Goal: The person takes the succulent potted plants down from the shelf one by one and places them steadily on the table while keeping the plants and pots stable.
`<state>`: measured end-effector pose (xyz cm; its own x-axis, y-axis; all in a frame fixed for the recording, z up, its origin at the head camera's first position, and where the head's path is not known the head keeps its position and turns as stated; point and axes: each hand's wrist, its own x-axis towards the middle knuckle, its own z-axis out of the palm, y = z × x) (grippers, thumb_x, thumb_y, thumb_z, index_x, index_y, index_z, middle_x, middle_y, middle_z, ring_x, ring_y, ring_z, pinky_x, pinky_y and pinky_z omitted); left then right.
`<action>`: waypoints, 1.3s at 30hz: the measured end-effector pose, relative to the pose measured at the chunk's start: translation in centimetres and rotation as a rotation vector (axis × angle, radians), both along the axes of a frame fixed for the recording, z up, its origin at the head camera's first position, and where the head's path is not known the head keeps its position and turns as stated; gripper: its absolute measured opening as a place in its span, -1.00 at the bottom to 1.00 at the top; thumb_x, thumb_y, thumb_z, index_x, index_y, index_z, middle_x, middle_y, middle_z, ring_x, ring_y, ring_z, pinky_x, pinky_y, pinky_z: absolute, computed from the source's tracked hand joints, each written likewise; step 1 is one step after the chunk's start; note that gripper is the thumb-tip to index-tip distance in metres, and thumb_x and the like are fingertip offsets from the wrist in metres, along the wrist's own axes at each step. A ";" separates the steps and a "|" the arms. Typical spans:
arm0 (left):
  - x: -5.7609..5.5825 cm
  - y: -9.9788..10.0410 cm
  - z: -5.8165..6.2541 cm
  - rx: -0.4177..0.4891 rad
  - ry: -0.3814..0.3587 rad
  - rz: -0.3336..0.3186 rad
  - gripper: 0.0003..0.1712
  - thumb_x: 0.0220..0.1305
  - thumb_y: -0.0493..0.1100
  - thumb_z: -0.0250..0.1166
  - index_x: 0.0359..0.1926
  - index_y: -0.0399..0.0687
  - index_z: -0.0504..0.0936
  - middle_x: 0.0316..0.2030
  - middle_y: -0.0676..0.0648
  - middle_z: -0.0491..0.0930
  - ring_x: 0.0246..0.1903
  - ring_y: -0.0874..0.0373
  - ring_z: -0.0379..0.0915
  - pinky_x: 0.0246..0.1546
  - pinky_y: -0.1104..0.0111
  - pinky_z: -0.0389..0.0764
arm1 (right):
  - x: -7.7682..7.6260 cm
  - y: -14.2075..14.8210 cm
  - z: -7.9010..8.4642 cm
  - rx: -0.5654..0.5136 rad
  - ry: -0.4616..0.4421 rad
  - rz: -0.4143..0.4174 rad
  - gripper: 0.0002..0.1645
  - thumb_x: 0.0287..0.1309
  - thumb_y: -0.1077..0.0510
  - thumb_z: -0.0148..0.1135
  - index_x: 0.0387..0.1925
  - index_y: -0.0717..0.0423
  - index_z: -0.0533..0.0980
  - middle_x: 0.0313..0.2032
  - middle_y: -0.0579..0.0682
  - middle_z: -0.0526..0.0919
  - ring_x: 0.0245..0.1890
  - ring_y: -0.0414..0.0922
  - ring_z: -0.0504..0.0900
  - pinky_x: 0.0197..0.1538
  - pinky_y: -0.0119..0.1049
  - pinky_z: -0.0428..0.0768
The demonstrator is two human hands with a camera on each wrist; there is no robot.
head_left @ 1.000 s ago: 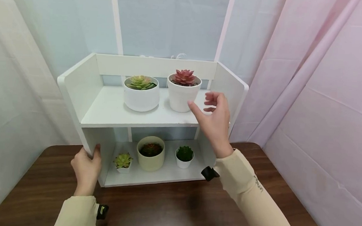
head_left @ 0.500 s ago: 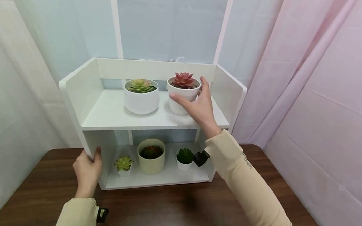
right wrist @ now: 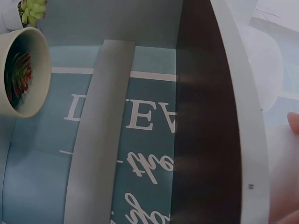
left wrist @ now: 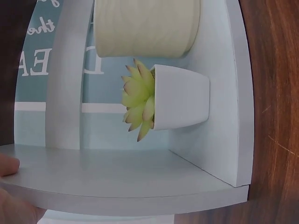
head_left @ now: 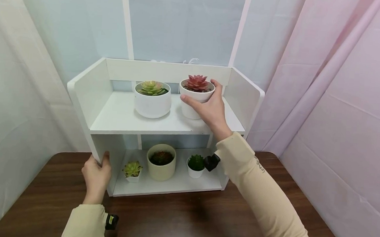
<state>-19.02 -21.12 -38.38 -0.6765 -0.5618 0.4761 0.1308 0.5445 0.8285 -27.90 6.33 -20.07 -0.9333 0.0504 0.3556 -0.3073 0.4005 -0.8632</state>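
On the upper board of a white two-tier shelf [head_left: 115, 117], my right hand [head_left: 212, 112] grips a white pot [head_left: 188, 110] with a red succulent [head_left: 197, 83]. The thumb lies across the pot's front and the fingers reach round its right side, partly hidden. The pot stands upright, its base seemingly on the board. My left hand [head_left: 96, 173] holds the front edge of the shelf's left side panel, low down, thumb on the inner face. In the left wrist view its fingertip [left wrist: 8, 166] shows beside that panel [left wrist: 117, 198].
A wider white pot [head_left: 152, 105] with a green succulent stands left of the gripped one. Below are a small square pot [head_left: 133, 179], a cream pot [head_left: 161, 170] and a small round pot [head_left: 194, 174]. The shelf stands on a dark wooden table [head_left: 161, 218], curtains around.
My right hand has moved left from beside the red succulent's pot and taken hold of it. The pot has stayed in place on the board. My left hand keeps its grip on the panel.
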 end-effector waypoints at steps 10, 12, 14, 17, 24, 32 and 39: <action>-0.3 0.1 -0.2 -0.019 0.001 -0.006 -0.65 0.37 -0.25 0.09 -0.04 -0.53 0.53 -0.16 -0.55 0.57 -0.20 -0.43 0.56 -0.28 -0.20 0.52 | 0.7 1.2 -0.2 -0.042 0.029 -0.019 0.20 -0.24 -0.20 0.53 0.38 -0.07 0.06 0.29 0.01 0.35 0.25 -0.13 0.37 0.30 -0.16 0.33; -0.3 0.1 -0.2 -0.018 0.000 -0.008 -0.65 0.37 -0.25 0.09 -0.04 -0.54 0.53 -0.16 -0.56 0.57 -0.20 -0.44 0.56 -0.28 -0.21 0.52 | 1.0 1.7 -0.2 -0.063 0.044 -0.010 0.19 -0.25 -0.16 0.54 0.37 -0.05 0.07 0.28 0.02 0.36 0.24 -0.14 0.38 0.29 -0.18 0.33; -0.3 0.1 -0.1 -0.022 -0.003 -0.010 -0.65 0.37 -0.25 0.09 -0.05 -0.55 0.53 -0.17 -0.57 0.57 -0.20 -0.45 0.55 -0.28 -0.22 0.51 | 1.4 2.3 -0.1 -0.080 0.059 -0.004 0.18 -0.25 -0.13 0.55 0.36 -0.05 0.08 0.26 0.02 0.36 0.22 -0.15 0.39 0.27 -0.21 0.34; -0.4 0.0 -0.1 -0.024 -0.002 -0.011 -0.65 0.37 -0.25 0.09 -0.05 -0.55 0.53 -0.17 -0.57 0.56 -0.20 -0.46 0.55 -0.29 -0.22 0.51 | 2.2 3.1 0.1 -0.109 0.074 0.022 0.16 -0.24 -0.08 0.56 0.35 -0.05 0.08 0.25 0.02 0.36 0.19 -0.16 0.40 0.25 -0.22 0.35; -0.3 -0.4 -0.1 -0.016 -0.014 -0.003 -0.64 0.37 -0.23 0.08 -0.03 -0.54 0.52 -0.15 -0.57 0.56 -0.18 -0.45 0.54 -0.25 -0.22 0.50 | 4.3 4.7 0.0 -0.102 0.061 0.070 0.14 -0.18 -0.01 0.54 0.36 -0.08 0.05 0.24 0.03 0.36 0.16 -0.14 0.43 0.19 -0.19 0.40; -0.3 -0.6 0.1 -0.002 -0.035 -0.008 -0.62 0.39 -0.22 0.06 -0.02 -0.54 0.51 -0.11 -0.56 0.55 -0.12 -0.45 0.53 -0.22 -0.23 0.49 | 7.4 6.5 -1.1 -0.112 0.061 0.096 0.07 -0.13 0.04 0.53 0.34 -0.17 0.08 0.25 -0.01 0.32 0.19 -0.10 0.39 0.14 -0.16 0.45; -0.3 -0.7 0.0 -0.001 -0.037 -0.005 -0.62 0.39 -0.22 0.05 -0.03 -0.53 0.52 -0.14 -0.56 0.56 -0.14 -0.44 0.53 -0.21 -0.22 0.49 | 11.0 8.3 -2.4 -0.120 0.064 0.090 0.06 -0.07 0.17 0.50 0.36 -0.15 0.05 0.25 -0.03 0.29 0.19 -0.09 0.37 -0.02 -0.45 0.54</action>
<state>-19.36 -21.78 -38.34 -0.6966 -0.5581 0.4509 0.1026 0.5444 0.8325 -16.89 14.62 -22.44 -0.9117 0.0130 0.4106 -0.3930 0.2636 -0.8809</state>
